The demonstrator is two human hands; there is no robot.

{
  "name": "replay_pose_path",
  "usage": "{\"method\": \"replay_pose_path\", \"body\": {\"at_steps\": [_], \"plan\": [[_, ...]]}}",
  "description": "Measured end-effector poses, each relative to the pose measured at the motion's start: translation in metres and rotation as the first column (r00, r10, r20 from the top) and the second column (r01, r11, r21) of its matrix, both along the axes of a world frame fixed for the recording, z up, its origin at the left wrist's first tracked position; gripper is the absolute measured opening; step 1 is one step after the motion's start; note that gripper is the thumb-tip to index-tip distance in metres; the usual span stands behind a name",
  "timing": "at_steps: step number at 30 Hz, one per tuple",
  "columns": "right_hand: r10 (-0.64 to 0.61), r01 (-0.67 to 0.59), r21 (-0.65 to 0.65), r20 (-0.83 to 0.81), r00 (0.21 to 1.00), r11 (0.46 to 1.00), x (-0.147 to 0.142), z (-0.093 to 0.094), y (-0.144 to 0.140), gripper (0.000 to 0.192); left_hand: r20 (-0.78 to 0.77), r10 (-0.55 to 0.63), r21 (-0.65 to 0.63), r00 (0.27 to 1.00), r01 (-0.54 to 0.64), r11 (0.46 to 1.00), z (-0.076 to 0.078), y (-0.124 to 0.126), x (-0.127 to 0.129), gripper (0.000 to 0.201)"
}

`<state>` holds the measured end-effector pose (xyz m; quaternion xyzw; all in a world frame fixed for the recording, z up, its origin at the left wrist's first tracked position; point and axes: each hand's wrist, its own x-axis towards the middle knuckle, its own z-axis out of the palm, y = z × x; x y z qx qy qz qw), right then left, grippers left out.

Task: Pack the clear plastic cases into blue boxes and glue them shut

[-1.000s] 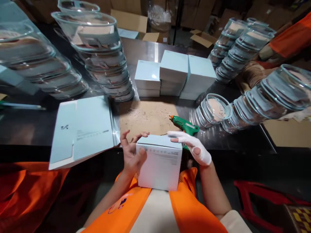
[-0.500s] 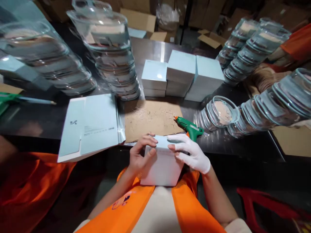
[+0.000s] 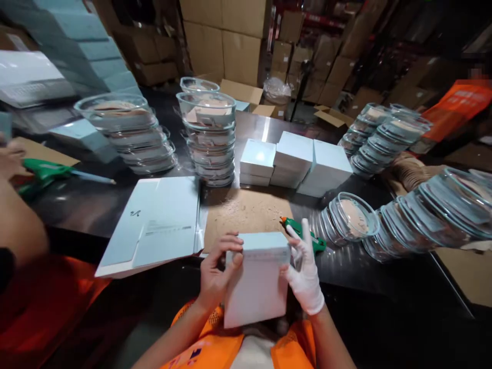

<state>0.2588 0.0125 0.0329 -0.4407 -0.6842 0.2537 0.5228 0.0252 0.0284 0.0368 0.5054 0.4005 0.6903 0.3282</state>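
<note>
A person in an orange vest is holding a pale box upright against their chest, just below the near edge of a steel table. Both hands are clamped on the box from opposite sides: the bare left hand is gripping its left edge with fingers curling over the top corner, while the right hand, wearing a white glove, is pressing flat against the right side with two fingers lifting up, seemingly bracing the box so its closed top keeps its shape. Just beyond the gloved hand, a green glue gun is lying on the table with its orange tip pointing toward a scuffed sheet of cardboard, which is probably sitting there to shield the steel from glue drips. To the left of the bare hand, a pile of flat, unfolded boxes is resting within easy reach. Farther ahead of the hands, finished boxes are standing in a neat cluster. Leaning stacks of glass bowls are lying to the right of the gloved hand, and upright stacks of glass bowls are standing ahead to the left. At far left, another person's hand is resting beside a second green glue gun.
</note>
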Motion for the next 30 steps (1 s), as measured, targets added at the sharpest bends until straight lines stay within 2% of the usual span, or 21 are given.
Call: {"method": "replay_pose_path", "body": {"at_steps": [2,3,5,8,10,13,15,16,17,19,21,23,25,27,30], "plan": [[-0.021,0.018,0.018,0.173,0.985,1.0,0.002,-0.011,-0.009,0.098,0.142,0.145,-0.181,0.979,-0.118,0.976,0.001,0.008,-0.004,0.028],[0.002,-0.014,0.043,0.277,0.961,0.999,0.004,-0.018,-0.014,0.107,0.226,0.2,-0.273,0.954,-0.135,0.952,0.003,0.014,-0.007,0.038],[0.05,-0.112,0.103,0.472,0.88,0.988,0.009,-0.028,-0.021,0.097,0.398,0.215,-0.398,0.892,-0.043,0.916,0.008,0.027,-0.011,0.067],[-0.026,-0.177,0.249,0.644,0.765,0.952,0.017,-0.024,-0.016,0.078,0.574,0.1,-0.412,0.812,0.181,0.893,0.017,0.044,-0.014,0.096],[-0.137,-0.173,0.37,0.677,0.723,0.913,0.023,-0.003,-0.001,0.074,0.6,0.047,-0.355,0.798,0.213,0.91,0.022,0.048,-0.014,0.104],[-0.371,-0.098,0.573,0.641,0.672,0.814,0.027,0.051,0.041,0.069,0.509,0.038,-0.176,0.86,0.061,0.982,0.022,0.041,-0.018,0.109],[-0.521,-0.028,0.668,0.605,0.602,0.744,0.022,0.093,0.082,0.058,0.426,0.062,-0.064,0.903,-0.039,0.997,0.017,0.029,-0.023,0.111],[-0.571,0.0,0.687,0.604,0.556,0.726,0.017,0.114,0.106,0.052,0.397,0.076,-0.047,0.915,-0.063,0.997,0.013,0.023,-0.027,0.11],[-0.597,0.022,0.68,0.627,0.501,0.733,0.009,0.134,0.132,0.048,0.377,0.088,-0.061,0.922,-0.07,0.996,0.007,0.016,-0.031,0.107],[-0.575,0.022,0.617,0.72,0.387,0.787,-0.011,0.166,0.186,0.05,0.355,0.123,-0.151,0.927,-0.074,0.986,-0.005,0.002,-0.04,0.098],[-0.511,-0.04,0.547,0.804,0.304,0.836,-0.035,0.184,0.235,0.053,0.322,0.191,-0.25,0.927,-0.112,0.962,-0.018,-0.013,-0.05,0.087],[-0.459,-0.067,0.49,0.85,0.259,0.869,-0.057,0.189,0.272,0.053,0.266,0.276,-0.315,0.924,-0.188,0.93,-0.033,-0.031,-0.062,0.076],[-0.419,-0.064,0.442,0.88,0.223,0.895,-0.075,0.182,0.293,0.049,0.183,0.338,-0.369,0.923,-0.254,0.894,-0.051,-0.051,-0.076,0.068],[-0.387,-0.068,0.406,0.902,0.194,0.912,-0.086,0.17,0.301,0.044,0.087,0.349,-0.437,0.933,-0.279,0.855,-0.075,-0.071,-0.089,0.061],[-0.367,-0.095,0.388,0.912,0.186,0.917,-0.092,0.153,0.299,0.04,-0.068,0.29,-0.538,0.955,-0.28,0.795,-0.121,-0.091,-0.111,0.059]]}}
